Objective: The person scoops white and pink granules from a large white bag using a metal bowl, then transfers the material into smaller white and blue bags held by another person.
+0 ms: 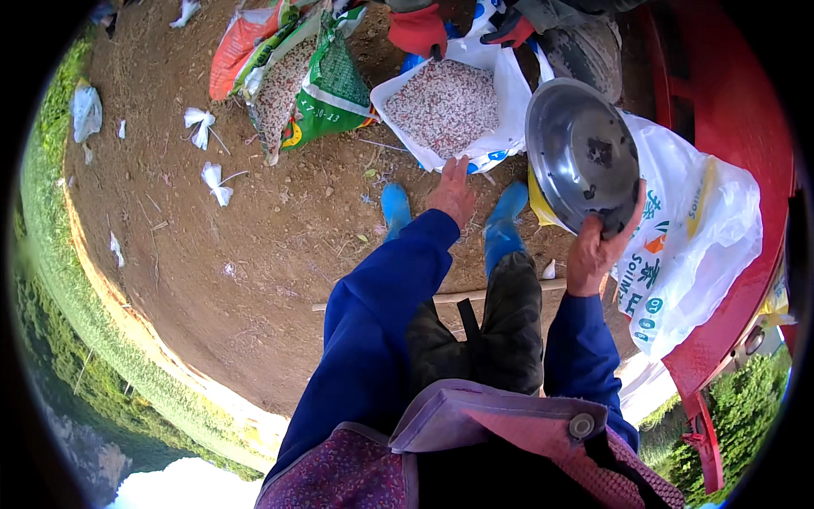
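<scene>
My right hand [598,250] grips the lower rim of a shiny metal basin [577,127], which is tilted and shows dark patches inside. My left hand [454,195] reaches forward with its fingers stretched out at the near edge of an open white bag [519,106]. Whether the fingertips touch the bag is hard to see. Mixed white and reddish-brown granules [445,106] fill that bag. Across from me, a person's red-gloved hand [420,32] is at the bag's far rim, and that person's other gloved hand [513,32] is beside it.
Left of the white bag leans an open green sack [326,97] of similar granules. A white plastic sack [678,229] lies against red metal machinery [738,85] on the right. My blue boots [506,216] stand on bare soil, with a thin pole [458,296] behind them. Plastic scraps [216,182] lie left.
</scene>
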`<control>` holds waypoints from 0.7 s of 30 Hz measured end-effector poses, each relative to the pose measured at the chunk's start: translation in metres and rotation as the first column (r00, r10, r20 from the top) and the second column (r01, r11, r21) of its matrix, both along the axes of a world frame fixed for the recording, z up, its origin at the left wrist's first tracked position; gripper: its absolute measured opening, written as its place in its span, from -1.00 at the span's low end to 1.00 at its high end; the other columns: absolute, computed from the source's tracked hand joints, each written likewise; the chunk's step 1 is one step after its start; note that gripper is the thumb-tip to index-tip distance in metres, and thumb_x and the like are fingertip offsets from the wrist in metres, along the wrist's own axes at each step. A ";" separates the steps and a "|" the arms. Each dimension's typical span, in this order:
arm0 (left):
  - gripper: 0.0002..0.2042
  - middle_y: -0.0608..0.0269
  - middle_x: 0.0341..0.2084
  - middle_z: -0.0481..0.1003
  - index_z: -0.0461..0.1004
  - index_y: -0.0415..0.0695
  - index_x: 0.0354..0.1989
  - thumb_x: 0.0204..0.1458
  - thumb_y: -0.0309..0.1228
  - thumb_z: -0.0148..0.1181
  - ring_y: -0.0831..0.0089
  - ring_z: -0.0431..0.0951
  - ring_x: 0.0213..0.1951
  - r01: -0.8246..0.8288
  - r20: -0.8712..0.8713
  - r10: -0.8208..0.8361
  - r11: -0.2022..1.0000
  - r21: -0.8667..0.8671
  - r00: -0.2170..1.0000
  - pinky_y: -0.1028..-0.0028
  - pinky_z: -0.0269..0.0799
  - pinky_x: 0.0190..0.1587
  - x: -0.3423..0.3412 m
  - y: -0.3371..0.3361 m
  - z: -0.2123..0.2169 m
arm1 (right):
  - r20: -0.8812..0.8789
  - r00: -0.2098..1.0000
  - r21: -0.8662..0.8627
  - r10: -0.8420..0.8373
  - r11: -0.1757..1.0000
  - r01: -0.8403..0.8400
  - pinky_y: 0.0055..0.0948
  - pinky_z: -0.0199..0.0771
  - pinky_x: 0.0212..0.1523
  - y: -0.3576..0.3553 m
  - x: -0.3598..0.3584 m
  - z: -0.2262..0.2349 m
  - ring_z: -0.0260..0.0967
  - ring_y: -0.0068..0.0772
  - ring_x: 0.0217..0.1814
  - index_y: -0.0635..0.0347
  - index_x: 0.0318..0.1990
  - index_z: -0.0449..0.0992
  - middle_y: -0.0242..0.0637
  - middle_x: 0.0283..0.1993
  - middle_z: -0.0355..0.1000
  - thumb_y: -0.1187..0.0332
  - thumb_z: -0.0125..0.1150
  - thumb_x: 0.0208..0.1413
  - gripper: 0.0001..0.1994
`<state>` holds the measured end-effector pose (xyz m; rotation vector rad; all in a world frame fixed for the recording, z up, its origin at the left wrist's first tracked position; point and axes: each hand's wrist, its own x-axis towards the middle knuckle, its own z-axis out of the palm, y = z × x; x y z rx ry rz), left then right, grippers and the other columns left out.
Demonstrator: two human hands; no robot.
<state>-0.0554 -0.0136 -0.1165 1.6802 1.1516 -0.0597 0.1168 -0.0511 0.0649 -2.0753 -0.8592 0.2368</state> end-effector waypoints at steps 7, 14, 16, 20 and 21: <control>-0.22 -0.07 0.19 0.10 -0.07 -0.21 0.31 -0.05 -0.40 0.28 0.20 0.35 0.01 -0.172 0.331 0.272 0.938 -0.300 0.904 0.26 0.35 0.03 0.128 -0.022 0.146 | 0.176 0.873 0.219 -0.456 0.882 0.417 -0.34 0.20 0.21 -0.184 0.127 0.199 0.24 -0.27 0.18 0.27 0.16 0.27 -0.15 0.20 0.24 0.62 0.00 0.02 -0.53; -0.12 -0.14 0.22 0.07 -0.15 -0.26 0.32 -0.07 -0.28 0.34 0.09 0.21 0.18 -0.126 0.526 0.265 0.950 -0.285 0.808 0.17 0.10 0.22 0.267 -0.039 0.259 | 0.280 0.958 -0.485 -0.059 0.853 0.194 -0.19 0.39 -0.04 -0.166 0.254 0.127 0.33 -0.08 0.03 -0.09 0.20 0.24 -0.12 0.02 0.26 0.74 -0.10 -0.20 -0.29; -0.09 -0.12 0.23 0.05 -0.18 -0.28 0.32 -0.09 -0.28 0.35 0.13 0.18 0.20 -0.089 0.459 0.140 0.987 -0.132 0.877 0.22 0.09 0.23 0.293 -0.042 0.258 | 0.202 0.977 -0.685 -0.065 0.703 0.189 -0.12 0.46 -0.18 -0.158 0.283 0.041 0.36 -0.02 -0.05 -0.19 0.21 0.19 -0.13 -0.03 0.25 0.65 -0.02 -0.10 -0.34; -0.29 -0.08 0.04 0.31 0.21 -0.34 0.15 -0.15 -0.27 0.40 0.21 0.36 0.02 -0.088 0.307 0.131 0.985 -0.152 0.943 0.28 0.28 0.07 0.323 -0.047 0.256 | 0.387 0.916 -0.782 -0.104 0.489 0.386 -0.12 0.47 -0.21 -0.160 0.329 -0.117 0.34 0.04 -0.11 -0.20 0.21 0.18 -0.10 0.02 0.22 0.60 0.08 -0.12 -0.33; -0.48 0.06 -0.17 0.46 0.38 -0.37 -0.03 -0.13 -0.33 0.39 0.35 0.46 -0.17 -0.159 0.279 0.215 0.965 -0.210 0.936 0.40 0.37 -0.09 0.321 -0.048 0.254 | 0.362 0.925 -0.786 -0.117 0.495 0.371 -0.12 0.47 -0.21 -0.159 0.336 -0.131 0.34 0.04 -0.11 -0.20 0.21 0.18 -0.10 0.02 0.22 0.60 0.08 -0.12 -0.33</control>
